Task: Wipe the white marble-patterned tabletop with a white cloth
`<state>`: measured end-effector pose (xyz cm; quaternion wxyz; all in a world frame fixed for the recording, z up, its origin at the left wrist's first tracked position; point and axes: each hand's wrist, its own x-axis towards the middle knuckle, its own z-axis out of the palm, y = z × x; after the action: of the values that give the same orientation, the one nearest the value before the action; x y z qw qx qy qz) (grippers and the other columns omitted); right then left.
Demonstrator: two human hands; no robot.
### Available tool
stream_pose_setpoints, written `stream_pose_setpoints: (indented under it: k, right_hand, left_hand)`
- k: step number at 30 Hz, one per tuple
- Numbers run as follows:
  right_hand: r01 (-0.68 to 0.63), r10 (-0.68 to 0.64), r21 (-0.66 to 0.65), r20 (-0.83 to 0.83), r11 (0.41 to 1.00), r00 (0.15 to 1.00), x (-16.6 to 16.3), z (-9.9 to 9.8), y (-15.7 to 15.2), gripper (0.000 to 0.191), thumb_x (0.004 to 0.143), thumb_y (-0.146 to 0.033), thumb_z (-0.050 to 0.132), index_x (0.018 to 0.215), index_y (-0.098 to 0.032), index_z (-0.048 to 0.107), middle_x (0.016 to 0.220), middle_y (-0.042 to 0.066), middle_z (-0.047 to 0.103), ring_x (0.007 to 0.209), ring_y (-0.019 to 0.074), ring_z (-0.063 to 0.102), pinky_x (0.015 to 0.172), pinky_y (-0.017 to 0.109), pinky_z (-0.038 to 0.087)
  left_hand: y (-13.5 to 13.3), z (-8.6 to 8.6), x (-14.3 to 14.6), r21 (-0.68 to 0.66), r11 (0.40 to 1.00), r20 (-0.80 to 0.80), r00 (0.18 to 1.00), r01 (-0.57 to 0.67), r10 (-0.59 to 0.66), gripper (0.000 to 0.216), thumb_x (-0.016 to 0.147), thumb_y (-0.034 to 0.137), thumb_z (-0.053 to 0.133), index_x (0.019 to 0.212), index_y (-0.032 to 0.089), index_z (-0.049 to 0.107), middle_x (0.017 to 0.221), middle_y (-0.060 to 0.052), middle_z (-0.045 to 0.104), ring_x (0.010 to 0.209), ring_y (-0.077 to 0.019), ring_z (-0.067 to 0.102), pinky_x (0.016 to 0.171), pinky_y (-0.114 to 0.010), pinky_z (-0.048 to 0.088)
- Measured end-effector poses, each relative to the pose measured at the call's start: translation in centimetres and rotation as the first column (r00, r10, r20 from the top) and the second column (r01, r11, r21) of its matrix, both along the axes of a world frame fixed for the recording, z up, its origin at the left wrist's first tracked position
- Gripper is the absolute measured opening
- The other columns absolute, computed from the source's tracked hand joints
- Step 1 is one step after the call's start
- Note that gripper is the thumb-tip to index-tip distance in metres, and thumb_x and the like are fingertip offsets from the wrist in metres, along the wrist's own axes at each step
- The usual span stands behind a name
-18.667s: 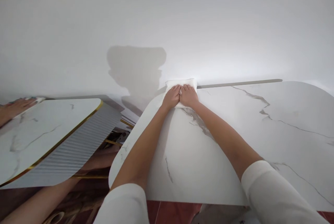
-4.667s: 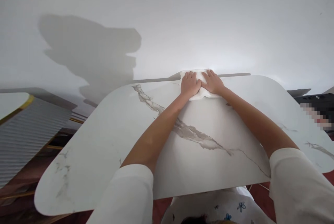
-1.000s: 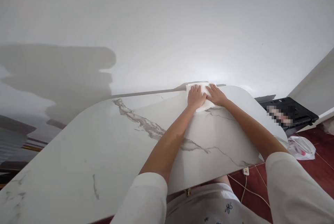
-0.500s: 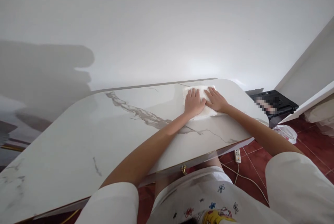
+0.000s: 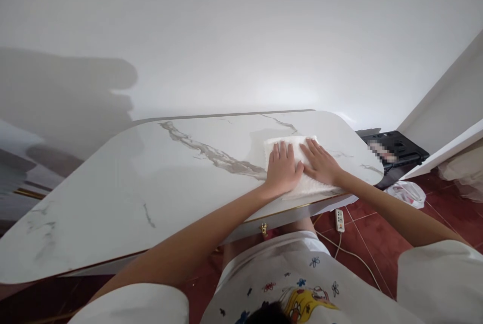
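Observation:
A white cloth (image 5: 309,187) lies spread flat on the marble-patterned tabletop (image 5: 188,183), close to its front edge on the right half. My left hand (image 5: 283,167) presses on the cloth's left part with fingers stretched out. Beside it, my right hand (image 5: 320,162) rests flat on the cloth's right part, fingers spread and pointing up and left. The two thumbs come close together. Both palms hide much of the cloth's middle.
A pale wall (image 5: 226,37) stands behind the table. To the right are a black plastic case or stand (image 5: 409,150) and a white plastic bag (image 5: 407,194). On the red tiled floor lies a power strip (image 5: 339,220) with its cord. A gold knob (image 5: 263,228) sticks out under the table's front edge.
Both hands have slid the cloth across the tabletop toward me, from near the back edge to the front edge. The view has shifted slightly.

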<state>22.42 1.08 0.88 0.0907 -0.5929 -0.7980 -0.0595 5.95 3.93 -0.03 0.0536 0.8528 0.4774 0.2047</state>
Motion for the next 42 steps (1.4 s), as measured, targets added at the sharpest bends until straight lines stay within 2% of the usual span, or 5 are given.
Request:
stream_pose_setpoints:
  k: [10, 17, 21, 35, 42]
  right_hand:
    - [-0.036, 0.035, 0.02, 0.015, 0.999, 0.999, 1.4, -0.3, -3.4, 0.07, 0.093, -0.056, 0.028, 0.147, -0.011, 0.023, 0.154, 0.017, 0.014, 0.142, 0.0298, 0.006, 0.111, 0.048, 0.024]
    - [0.013, -0.014, 0.018, 0.03, 1.0, 0.999, 4.2, -0.2, -3.2, 0.069, 0.093, -0.056, 0.03, 0.148, -0.014, 0.023, 0.154, 0.015, 0.015, 0.141, 0.0304, 0.009, 0.111, 0.049, 0.025]
    - [0.024, -0.025, 0.033, 0.025, 0.999, 0.999, 4.8, -0.4, -0.1, 0.069, 0.092, -0.055, 0.032, 0.147, -0.014, 0.026, 0.154, 0.015, 0.018, 0.141, 0.0324, 0.012, 0.11, 0.051, 0.026]
    - [0.006, -0.003, 0.069, -0.048, 0.998, 0.999, 6.7, -0.7, 16.1, 0.07, 0.09, -0.059, 0.032, 0.145, -0.015, 0.032, 0.151, 0.014, 0.028, 0.139, 0.0361, 0.019, 0.109, 0.055, 0.026]
    - [-0.026, 0.03, 0.054, -0.076, 0.998, 0.997, 6.4, -0.5, 21.2, 0.07, 0.09, -0.059, 0.034, 0.144, -0.014, 0.034, 0.151, 0.014, 0.028, 0.139, 0.0355, 0.02, 0.11, 0.054, 0.025]
  left_hand:
    - [-4.0, 0.3, 1.1, 0.039, 0.999, -0.015, 0.999, -0.033, 0.033, 0.064, 0.087, 0.038, 0.039, 0.142, 0.007, 0.03, 0.15, -0.018, 0.028, 0.139, -0.0355, 0.019, 0.111, -0.048, 0.024]
    - [-3.5, 0.5, 3.5, 0.017, 0.999, 0.029, 0.999, 0.039, -0.039, 0.062, 0.089, 0.036, 0.037, 0.142, 0.005, 0.029, 0.151, -0.02, 0.026, 0.14, -0.0361, 0.018, 0.111, -0.049, 0.024]
    - [-0.5, 0.7, 4.0, -0.005, 0.999, 0.036, 0.998, 0.042, -0.042, 0.061, 0.089, 0.037, 0.035, 0.142, 0.006, 0.03, 0.151, -0.018, 0.025, 0.14, -0.0351, 0.017, 0.111, -0.048, 0.022]
    - [13.9, 1.2, 5.8, -0.032, 0.999, 0.067, 0.997, -0.022, 0.024, 0.057, 0.09, 0.036, 0.033, 0.14, 0.009, 0.034, 0.151, -0.015, 0.027, 0.14, -0.0301, 0.019, 0.112, -0.041, 0.02]
    - [18.2, 1.1, 5.8, -0.034, 0.996, 0.071, 0.994, -0.086, 0.088, 0.057, 0.091, 0.037, 0.03, 0.141, 0.01, 0.033, 0.151, -0.014, 0.027, 0.14, -0.0293, 0.019, 0.112, -0.04, 0.021]
